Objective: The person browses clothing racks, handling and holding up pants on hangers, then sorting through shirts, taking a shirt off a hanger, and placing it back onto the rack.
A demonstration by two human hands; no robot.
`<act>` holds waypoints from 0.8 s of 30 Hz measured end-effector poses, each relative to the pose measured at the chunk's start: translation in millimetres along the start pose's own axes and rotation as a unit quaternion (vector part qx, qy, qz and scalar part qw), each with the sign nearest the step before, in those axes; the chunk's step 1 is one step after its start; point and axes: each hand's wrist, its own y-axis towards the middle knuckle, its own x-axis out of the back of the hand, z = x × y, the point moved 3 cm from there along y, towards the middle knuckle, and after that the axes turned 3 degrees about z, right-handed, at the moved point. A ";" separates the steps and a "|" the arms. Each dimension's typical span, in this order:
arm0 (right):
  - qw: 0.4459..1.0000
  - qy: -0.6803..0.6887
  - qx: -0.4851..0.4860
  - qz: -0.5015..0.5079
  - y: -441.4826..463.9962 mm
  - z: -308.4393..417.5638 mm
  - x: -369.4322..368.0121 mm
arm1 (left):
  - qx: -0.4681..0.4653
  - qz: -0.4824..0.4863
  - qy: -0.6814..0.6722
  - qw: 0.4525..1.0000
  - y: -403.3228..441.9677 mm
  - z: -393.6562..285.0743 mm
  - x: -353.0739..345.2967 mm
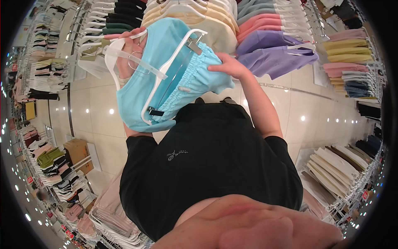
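Observation:
A light blue top (137, 95) hangs on a white hanger (111, 62) in front of my body. My left hand (129, 56) is closed around this hanger near the top's shoulder, partly behind a clear plastic strip and a thin metal ring. Over the top lies a second white hanger (168, 64) with dark clips, carrying light blue shorts (197, 81) with a gathered waistband. At the shorts' right side, my right hand (228, 66) grips the cloth, its thumb on the near face. The other fingers are partly hidden.
Beyond my hands, a rack holds cream tops (215, 33), pink tops (257, 25), purple tops (269, 56) and dark clothes (124, 18). More garment racks line both sides. A cardboard box (78, 153) stands at left on the tiled floor (99, 120).

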 end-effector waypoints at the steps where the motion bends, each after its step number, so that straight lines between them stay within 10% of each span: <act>1: 0.999 -0.015 -0.029 0.038 -3.3 -3.7 6.3 | 0.006 0.009 0.000 1.000 0.2 1.2 -1.2; 15: 0.965 -0.120 -0.103 0.211 -41.2 -28.1 30.2 | 0.009 -0.038 0.038 0.999 10.6 -1.4 -26.2; 24: 0.981 0.164 -0.067 0.077 -72.9 -32.2 36.2 | 0.019 -0.092 0.051 0.994 11.9 -10.9 -3.0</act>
